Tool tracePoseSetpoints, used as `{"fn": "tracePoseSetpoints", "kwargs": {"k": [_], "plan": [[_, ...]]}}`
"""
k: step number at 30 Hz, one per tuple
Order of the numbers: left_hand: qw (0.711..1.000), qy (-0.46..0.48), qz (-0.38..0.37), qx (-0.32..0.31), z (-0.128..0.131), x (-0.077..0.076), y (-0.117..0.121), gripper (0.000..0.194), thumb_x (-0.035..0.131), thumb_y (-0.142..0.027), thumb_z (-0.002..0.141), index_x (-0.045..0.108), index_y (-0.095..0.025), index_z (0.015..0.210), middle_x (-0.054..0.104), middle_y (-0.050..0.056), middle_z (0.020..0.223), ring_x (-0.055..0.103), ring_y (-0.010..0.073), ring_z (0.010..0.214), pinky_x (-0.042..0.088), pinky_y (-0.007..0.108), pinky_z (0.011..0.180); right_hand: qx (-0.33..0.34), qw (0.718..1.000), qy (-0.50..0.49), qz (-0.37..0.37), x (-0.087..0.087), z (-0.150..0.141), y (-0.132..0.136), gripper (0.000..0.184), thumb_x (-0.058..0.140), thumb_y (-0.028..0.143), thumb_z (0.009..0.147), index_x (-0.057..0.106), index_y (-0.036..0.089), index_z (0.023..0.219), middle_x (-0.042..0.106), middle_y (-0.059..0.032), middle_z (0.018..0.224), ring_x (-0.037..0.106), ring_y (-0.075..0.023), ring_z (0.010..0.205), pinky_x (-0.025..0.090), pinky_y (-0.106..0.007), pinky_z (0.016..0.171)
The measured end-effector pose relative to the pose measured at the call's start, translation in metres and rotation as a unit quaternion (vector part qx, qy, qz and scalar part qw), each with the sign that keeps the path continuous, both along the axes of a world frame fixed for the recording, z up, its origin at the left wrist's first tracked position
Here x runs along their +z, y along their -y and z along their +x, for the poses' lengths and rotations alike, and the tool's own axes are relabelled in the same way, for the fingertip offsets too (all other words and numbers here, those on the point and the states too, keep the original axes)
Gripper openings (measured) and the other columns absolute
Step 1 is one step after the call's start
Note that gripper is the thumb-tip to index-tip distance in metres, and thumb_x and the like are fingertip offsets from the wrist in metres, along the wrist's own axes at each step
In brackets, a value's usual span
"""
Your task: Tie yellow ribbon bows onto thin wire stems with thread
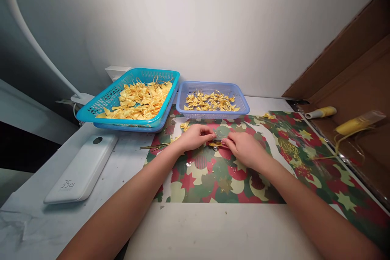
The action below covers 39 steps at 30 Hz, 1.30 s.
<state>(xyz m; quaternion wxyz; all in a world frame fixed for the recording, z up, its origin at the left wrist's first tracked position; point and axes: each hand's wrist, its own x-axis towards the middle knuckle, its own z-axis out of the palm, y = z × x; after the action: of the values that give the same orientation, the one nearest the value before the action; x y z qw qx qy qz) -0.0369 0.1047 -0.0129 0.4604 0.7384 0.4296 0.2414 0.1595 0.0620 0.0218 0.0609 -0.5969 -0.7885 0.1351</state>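
My left hand [195, 137] is closed in a pinch on one end of a thin cord [222, 134]. From the other side, my right hand [246, 149] pinches the same cord with thumb and fingers. The cord curves in a small arc between the two hands. Just below the fingertips are a bit of gold ribbon [215, 144] and a small silvery bell [215, 148]; whether they are attached to the cord I cannot tell. A yellow ribbon bow [184, 126] lies behind my left hand. Gold cord strands [155, 146] extend left of that wrist.
A turquoise basket [128, 121] heaped with yellow bows stands back left, beside a lilac basket [213, 114] of corded bows. A white power bank [81, 170] lies left. Patterned paper [201, 189] covers the work area. At right are thread spools [321, 112] and cardboard [344, 57].
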Motion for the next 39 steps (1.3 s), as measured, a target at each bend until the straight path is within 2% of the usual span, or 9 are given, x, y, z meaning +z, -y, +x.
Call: {"fn": "tracePoseSetpoints", "kwargs": {"k": [12,16,19,22,25,28,32,35,39], "plan": [[1.000,0.009,-0.003,0.019,0.002,0.004,0.002,0.037,0.055,-0.050,0.082,0.067,-0.016,0.072,0.061,-0.001,0.058,0.049,0.0109,0.052,0.036,0.021,0.050,-0.004,1.000,-0.020,0.000,0.003,0.005,-0.001,0.035,0.041,0.035,0.094,0.052,0.020,0.063,0.061,-0.0026,0.064,0.050,-0.0149,0.056,0.025,-0.027,0.051],[0.998,0.013,0.017,0.067,0.004,0.011,0.003,0.043,0.049,-0.050,0.086,0.068,-0.016,0.104,0.070,0.006,0.084,0.058,0.0158,0.068,0.043,0.024,0.060,-0.037,0.997,-0.061,0.005,0.000,0.026,0.004,0.034,0.037,0.039,0.096,0.056,0.021,0.073,0.065,-0.0026,0.070,0.057,-0.0165,0.062,0.030,-0.026,0.054],[0.988,-0.080,0.066,0.115,0.003,0.025,0.004,0.043,0.048,-0.045,0.087,0.063,-0.017,0.117,0.068,0.010,0.104,0.061,0.0206,0.087,0.045,0.029,0.074,-0.104,0.994,0.015,0.043,-0.006,0.047,0.009,0.032,0.036,0.039,0.096,0.056,0.021,0.079,0.067,-0.0037,0.074,0.059,-0.0190,0.065,0.030,-0.026,0.054],[0.972,-0.178,0.051,0.144,0.000,0.038,0.009,0.031,0.052,-0.039,0.084,0.070,-0.014,0.089,0.070,0.013,0.091,0.063,0.0242,0.088,0.046,0.030,0.074,-0.111,0.980,0.150,0.072,-0.011,0.061,0.014,0.030,0.040,0.040,0.096,0.058,0.020,0.082,0.066,-0.0057,0.069,0.060,-0.0214,0.066,0.031,-0.028,0.058],[0.971,-0.207,-0.038,0.117,-0.001,0.044,0.016,0.036,0.057,-0.042,0.078,0.060,-0.015,0.055,0.066,0.010,0.058,0.063,0.0214,0.056,0.044,0.029,0.054,-0.094,0.966,0.206,0.123,-0.010,0.060,0.017,0.025,0.046,0.037,0.093,0.061,0.018,0.085,0.067,-0.0100,0.081,0.061,-0.0259,0.082,0.037,-0.032,0.066],[0.968,-0.201,-0.127,0.078,0.002,0.040,0.022,0.039,0.056,-0.046,0.078,0.054,-0.016,0.052,0.065,0.007,0.052,0.055,0.0157,0.037,0.041,0.026,0.041,-0.082,0.974,0.129,0.167,-0.007,0.040,0.017,0.020,0.054,0.034,0.089,0.064,0.017,0.091,0.065,-0.0128,0.103,0.056,-0.0287,0.098,0.040,-0.035,0.074],[0.968,-0.154,-0.184,0.072,0.006,0.032,0.027,0.037,0.052,-0.047,0.080,0.056,-0.014,0.065,0.066,0.005,0.055,0.054,0.0125,0.034,0.039,0.022,0.035,0.003,0.990,-0.112,0.091,-0.014,0.000,0.010,0.013,0.059,0.028,0.086,0.063,0.018,0.093,0.067,-0.0071,0.092,0.061,-0.0197,0.082,0.043,-0.029,0.068],[0.969,-0.103,-0.212,0.075,0.005,0.029,0.037,0.040,0.047,-0.051,0.082,0.054,-0.014,0.070,0.067,0.005,0.059,0.057,0.0126,0.037,0.040,0.021,0.035,0.049,0.980,-0.167,0.098,-0.026,-0.016,0.008,0.011,0.058,0.013,0.084,0.061,0.018,0.074,0.064,-0.0035,0.077,0.059,-0.0173,0.072,0.043,-0.027,0.063],[0.972,-0.028,-0.217,0.081,0.006,0.027,0.061,0.047,0.035,-0.058,0.085,0.054,-0.016,0.076,0.067,0.005,0.064,0.056,0.0118,0.041,0.044,0.022,0.039,0.075,0.959,-0.226,0.156,-0.039,-0.011,0.019,0.015,0.053,0.009,0.086,0.062,0.019,0.080,0.064,-0.0036,0.081,0.060,-0.0171,0.079,0.048,-0.029,0.071]]}}
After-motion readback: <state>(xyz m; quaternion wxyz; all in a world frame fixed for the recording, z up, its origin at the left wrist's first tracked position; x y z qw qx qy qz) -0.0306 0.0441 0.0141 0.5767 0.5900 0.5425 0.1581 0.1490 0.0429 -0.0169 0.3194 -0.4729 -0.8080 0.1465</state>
